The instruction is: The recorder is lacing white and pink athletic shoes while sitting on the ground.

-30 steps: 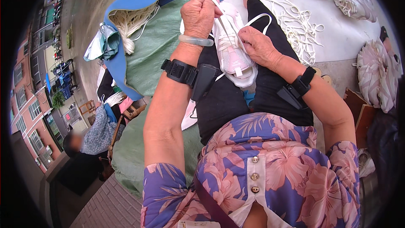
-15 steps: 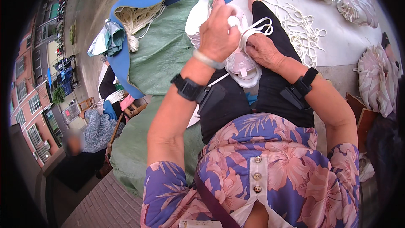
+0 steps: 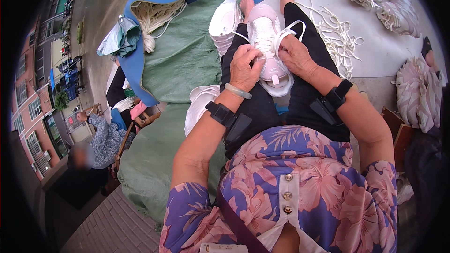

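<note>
A pale pink and white sneaker (image 3: 262, 22) rests between my thighs, its heel and pull tab toward me. White shoelace (image 3: 300, 32) crosses its front and loops out over my right hand. My right hand (image 3: 297, 57) is closed on the lace beside the sneaker's right eyelet edge. On the other edge, my left hand (image 3: 245, 68) has thumb and fingers pinched together against the shoe opening; what lies between these fingertips is hidden. A stretch of lace also sticks out to the left of the shoe, above the left hand.
Stacked white shoes (image 3: 223, 24) stand left of my leg, with more white pieces (image 3: 199, 107) nearer. Loose laces (image 3: 335, 37) lie on a pale sheet at right; a lace bundle (image 3: 154, 16) lies at left. Bundled pink-white shoes (image 3: 419, 91) sit far right. A person (image 3: 103, 140) sits at left.
My left hand has come down from above the shoe to its left eyelet edge, uncovering the toe and laces. My right hand has shifted slightly, still with the lace.
</note>
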{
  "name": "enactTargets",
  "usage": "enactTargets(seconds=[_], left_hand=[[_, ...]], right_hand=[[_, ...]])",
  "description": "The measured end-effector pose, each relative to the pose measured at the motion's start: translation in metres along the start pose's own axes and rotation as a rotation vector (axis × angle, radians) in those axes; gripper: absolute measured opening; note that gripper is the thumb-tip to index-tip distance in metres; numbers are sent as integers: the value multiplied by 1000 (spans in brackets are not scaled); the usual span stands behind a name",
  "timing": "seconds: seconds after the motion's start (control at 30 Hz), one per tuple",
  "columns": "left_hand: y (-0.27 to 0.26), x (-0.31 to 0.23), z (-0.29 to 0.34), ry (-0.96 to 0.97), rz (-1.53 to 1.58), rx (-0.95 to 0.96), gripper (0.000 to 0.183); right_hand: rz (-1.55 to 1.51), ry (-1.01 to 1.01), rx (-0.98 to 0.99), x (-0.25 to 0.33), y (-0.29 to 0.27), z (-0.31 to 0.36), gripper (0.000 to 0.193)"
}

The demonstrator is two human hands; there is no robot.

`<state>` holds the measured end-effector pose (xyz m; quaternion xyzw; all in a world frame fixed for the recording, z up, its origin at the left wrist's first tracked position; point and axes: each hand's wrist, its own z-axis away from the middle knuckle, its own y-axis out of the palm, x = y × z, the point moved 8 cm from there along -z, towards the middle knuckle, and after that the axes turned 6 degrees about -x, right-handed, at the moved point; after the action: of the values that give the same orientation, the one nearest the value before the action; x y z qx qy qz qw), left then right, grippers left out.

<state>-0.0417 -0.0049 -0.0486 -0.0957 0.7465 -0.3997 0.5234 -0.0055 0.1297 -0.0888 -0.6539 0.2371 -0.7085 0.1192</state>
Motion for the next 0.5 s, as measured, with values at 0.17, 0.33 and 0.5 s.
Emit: enactTargets(seconds=[0.17, 0.33, 0.5], left_hand=[[-18, -24, -8, 115, -43, -62, 10], [4, -18, 17, 180, -34, -91, 12], [-7, -28, 26, 61, 41, -68, 9]], right_hand=[[90, -188, -96, 13, -3, 1, 17], [-59, -229, -127, -13, 10, 18, 38], [9, -142, -66, 13, 2, 34, 15]])
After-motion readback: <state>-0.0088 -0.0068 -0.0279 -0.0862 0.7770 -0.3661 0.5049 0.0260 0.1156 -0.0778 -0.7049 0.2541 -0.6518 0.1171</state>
